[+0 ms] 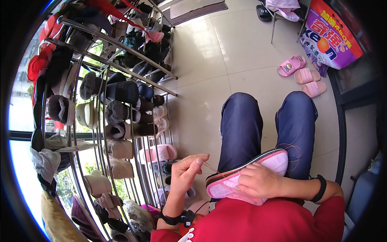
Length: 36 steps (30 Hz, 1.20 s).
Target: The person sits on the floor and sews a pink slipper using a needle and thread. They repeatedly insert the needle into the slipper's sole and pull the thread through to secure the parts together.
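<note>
A pink quilted slipper (276, 164) with a dark, layered, striped sole edge lies on its side across my lap. My right hand (258, 180) grips its middle, fingers over the pink fabric. To the left of the slipper, my left hand (186, 173) is raised and closed, with thumb and forefinger pinched together. A thin reddish-brown thread (212, 167) stretches from those fingers to the sole edge near the slipper's left end. More of the thread loops loosely over my knee beyond the other end. Whether a needle is in my left fingers is too small to tell.
A metal shoe rack (121, 44) full of shoes and slippers stands close on my left. Ahead at right, pink slippers (307, 76) lie on the tiled floor (201, 72). A large colourful bag (328, 36) leans by the dark door frame (340, 133).
</note>
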Each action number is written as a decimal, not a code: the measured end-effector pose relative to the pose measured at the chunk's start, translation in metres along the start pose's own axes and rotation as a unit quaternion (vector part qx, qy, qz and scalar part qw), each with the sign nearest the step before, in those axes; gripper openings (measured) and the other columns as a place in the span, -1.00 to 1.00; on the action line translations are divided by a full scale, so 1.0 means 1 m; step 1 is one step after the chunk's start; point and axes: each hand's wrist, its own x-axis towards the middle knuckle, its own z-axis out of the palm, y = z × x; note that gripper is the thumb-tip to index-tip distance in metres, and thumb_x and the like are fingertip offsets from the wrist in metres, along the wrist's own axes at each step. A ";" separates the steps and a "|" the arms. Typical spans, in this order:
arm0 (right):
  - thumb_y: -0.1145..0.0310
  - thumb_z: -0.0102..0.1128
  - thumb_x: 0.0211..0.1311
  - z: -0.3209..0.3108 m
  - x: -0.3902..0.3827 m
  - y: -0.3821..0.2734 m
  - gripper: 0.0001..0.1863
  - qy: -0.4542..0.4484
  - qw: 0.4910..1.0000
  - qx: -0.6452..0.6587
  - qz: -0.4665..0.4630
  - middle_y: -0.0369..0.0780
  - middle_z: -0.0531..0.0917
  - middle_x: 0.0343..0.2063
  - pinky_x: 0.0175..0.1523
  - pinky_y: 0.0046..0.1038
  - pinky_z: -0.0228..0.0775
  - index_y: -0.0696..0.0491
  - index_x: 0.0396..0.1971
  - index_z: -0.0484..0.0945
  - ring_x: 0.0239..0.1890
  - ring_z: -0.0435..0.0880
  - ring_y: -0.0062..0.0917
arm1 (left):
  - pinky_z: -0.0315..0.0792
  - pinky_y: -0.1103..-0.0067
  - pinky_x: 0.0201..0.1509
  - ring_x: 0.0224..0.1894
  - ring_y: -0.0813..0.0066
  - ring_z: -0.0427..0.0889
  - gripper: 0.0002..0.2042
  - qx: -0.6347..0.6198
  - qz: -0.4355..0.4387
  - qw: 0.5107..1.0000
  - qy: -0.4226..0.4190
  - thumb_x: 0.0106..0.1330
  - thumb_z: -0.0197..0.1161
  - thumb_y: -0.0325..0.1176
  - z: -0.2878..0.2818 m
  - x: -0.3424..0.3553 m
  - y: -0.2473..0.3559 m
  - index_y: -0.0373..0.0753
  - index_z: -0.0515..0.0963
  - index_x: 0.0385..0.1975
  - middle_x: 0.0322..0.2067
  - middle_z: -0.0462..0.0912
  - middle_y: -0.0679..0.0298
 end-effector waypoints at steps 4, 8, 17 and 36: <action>0.37 0.13 0.23 -0.008 0.010 -0.002 -0.84 0.063 0.981 0.172 0.065 -0.17 0.53 -0.48 -0.22 -0.34 0.39 0.14 -0.46 0.50 -0.35 0.54 -0.28 | 0.32 0.51 -0.52 -0.62 0.32 0.45 -0.65 0.360 0.141 0.918 0.084 0.20 0.31 -0.16 -0.007 -0.006 -0.028 -0.37 0.55 -0.60 -0.62 0.53 0.13; 0.39 0.06 0.31 -0.004 0.032 -0.008 -0.84 0.087 0.948 0.295 0.081 -0.15 0.63 -0.32 -0.14 -0.45 0.45 0.18 -0.32 0.53 -0.25 0.63 -0.37 | 0.49 0.36 -0.34 -0.40 0.05 0.64 -0.58 0.277 0.019 0.960 -0.037 0.24 0.23 -0.07 0.026 -0.052 -0.043 -0.36 0.48 -0.19 -0.46 0.59 -0.02; 0.30 -0.04 0.37 -0.095 -0.004 -0.014 -0.70 0.156 0.756 0.528 0.353 -0.37 0.30 -0.72 -0.50 -0.62 0.22 0.09 -0.58 0.33 -0.68 0.31 -0.75 | 0.47 0.39 -0.36 -0.41 0.07 0.60 -0.63 0.328 0.092 0.937 -0.073 0.28 0.21 -0.15 0.024 -0.059 -0.043 -0.36 0.44 -0.13 -0.41 0.56 0.03; 0.20 -0.05 0.42 -0.199 -0.218 0.011 -0.74 0.474 0.736 0.060 0.479 -0.34 0.54 -0.51 -0.32 -0.71 0.39 0.04 -0.42 0.45 -0.51 0.49 -0.75 | 0.51 0.42 -0.35 -0.42 0.07 0.65 -0.59 0.295 0.064 0.952 -0.058 0.12 0.30 -0.14 0.029 -0.050 -0.039 -0.42 0.50 -0.26 -0.47 0.60 -0.01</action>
